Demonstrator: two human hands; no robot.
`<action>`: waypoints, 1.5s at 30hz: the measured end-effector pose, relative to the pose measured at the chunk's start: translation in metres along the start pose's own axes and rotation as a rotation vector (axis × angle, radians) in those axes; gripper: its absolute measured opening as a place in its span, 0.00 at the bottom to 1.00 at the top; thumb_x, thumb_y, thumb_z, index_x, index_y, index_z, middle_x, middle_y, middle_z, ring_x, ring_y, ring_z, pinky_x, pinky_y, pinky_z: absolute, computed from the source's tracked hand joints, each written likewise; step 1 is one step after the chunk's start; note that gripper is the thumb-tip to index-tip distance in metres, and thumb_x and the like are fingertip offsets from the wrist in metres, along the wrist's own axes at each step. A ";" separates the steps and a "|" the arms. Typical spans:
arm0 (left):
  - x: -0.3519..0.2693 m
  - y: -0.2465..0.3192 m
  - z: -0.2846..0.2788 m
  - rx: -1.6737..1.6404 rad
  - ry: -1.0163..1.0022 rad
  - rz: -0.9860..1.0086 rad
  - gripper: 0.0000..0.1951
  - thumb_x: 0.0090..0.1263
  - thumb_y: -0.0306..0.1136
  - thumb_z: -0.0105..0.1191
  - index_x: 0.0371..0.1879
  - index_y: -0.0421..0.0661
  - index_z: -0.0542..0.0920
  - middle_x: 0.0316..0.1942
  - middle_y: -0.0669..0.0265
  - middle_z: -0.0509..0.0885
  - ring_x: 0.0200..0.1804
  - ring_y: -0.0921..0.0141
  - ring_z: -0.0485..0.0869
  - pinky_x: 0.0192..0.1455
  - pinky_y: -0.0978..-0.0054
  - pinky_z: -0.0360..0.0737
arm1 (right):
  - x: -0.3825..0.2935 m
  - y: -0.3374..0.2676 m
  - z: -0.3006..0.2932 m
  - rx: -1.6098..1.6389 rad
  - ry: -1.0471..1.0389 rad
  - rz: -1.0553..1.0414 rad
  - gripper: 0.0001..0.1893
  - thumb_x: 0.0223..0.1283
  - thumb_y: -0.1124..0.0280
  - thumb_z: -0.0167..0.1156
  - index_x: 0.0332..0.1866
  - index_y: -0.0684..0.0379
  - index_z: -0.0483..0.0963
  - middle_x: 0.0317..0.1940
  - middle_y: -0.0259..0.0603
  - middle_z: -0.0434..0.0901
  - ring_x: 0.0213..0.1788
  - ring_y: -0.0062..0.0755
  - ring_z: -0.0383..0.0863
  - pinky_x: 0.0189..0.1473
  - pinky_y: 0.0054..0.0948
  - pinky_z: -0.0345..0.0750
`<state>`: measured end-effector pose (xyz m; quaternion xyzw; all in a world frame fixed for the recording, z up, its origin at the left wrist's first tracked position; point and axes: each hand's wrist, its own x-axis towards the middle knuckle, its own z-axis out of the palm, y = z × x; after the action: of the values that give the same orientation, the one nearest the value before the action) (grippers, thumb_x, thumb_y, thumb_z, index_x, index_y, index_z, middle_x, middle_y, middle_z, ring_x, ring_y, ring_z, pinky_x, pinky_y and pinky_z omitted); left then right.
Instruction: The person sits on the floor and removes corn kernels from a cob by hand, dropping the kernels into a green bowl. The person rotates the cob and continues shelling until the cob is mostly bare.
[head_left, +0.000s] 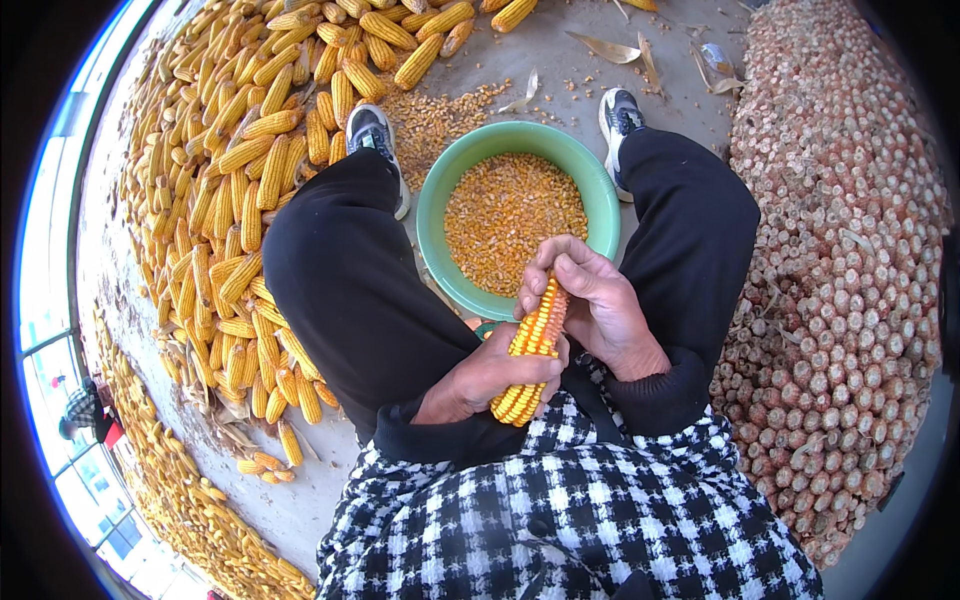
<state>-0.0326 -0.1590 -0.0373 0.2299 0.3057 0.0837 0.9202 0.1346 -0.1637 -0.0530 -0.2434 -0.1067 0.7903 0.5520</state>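
A partly shelled ear of corn is held slantwise over my lap. My left hand wraps its lower part, where yellow kernels still cover the cob. At the upper end, my right hand grips the tip between thumb and curled fingers. Bare reddish cob shows along the ear's right side, beside rows of kernels. Just beyond my hands, a green plastic basin stands on the floor between my feet, with loose corn kernels in it. My right fingers overlap the view of its near rim.
Unshelled corn ears form a large heap on the left. Stripped corncobs are piled densely on the right. Spilled kernels and dry husks lie on the concrete floor. More corn stretches along the lower left.
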 end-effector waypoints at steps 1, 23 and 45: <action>0.002 -0.002 0.000 0.042 0.045 -0.018 0.13 0.62 0.35 0.59 0.37 0.39 0.74 0.23 0.64 0.78 0.22 0.72 0.79 0.26 0.78 0.78 | 0.000 0.001 -0.002 -0.026 0.068 0.017 0.11 0.72 0.65 0.51 0.49 0.61 0.70 0.36 0.38 0.77 0.41 0.30 0.81 0.48 0.29 0.78; 0.025 -0.021 -0.003 0.628 0.472 0.222 0.18 0.61 0.31 0.61 0.48 0.38 0.76 0.35 0.65 0.83 0.37 0.74 0.82 0.42 0.74 0.78 | 0.009 0.009 -0.008 -0.337 0.477 0.116 0.37 0.72 0.40 0.39 0.69 0.66 0.60 0.54 0.52 0.76 0.53 0.39 0.79 0.56 0.37 0.77; 0.020 -0.018 -0.012 0.141 0.284 0.204 0.25 0.69 0.42 0.60 0.56 0.40 0.67 0.33 0.63 0.79 0.30 0.74 0.81 0.30 0.79 0.80 | 0.003 0.005 -0.006 -0.254 0.361 -0.056 0.24 0.70 0.58 0.55 0.60 0.68 0.70 0.47 0.46 0.80 0.49 0.33 0.82 0.56 0.33 0.78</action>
<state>-0.0235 -0.1645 -0.0656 0.3095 0.4126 0.1863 0.8362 0.1330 -0.1635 -0.0606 -0.4456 -0.1117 0.6984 0.5488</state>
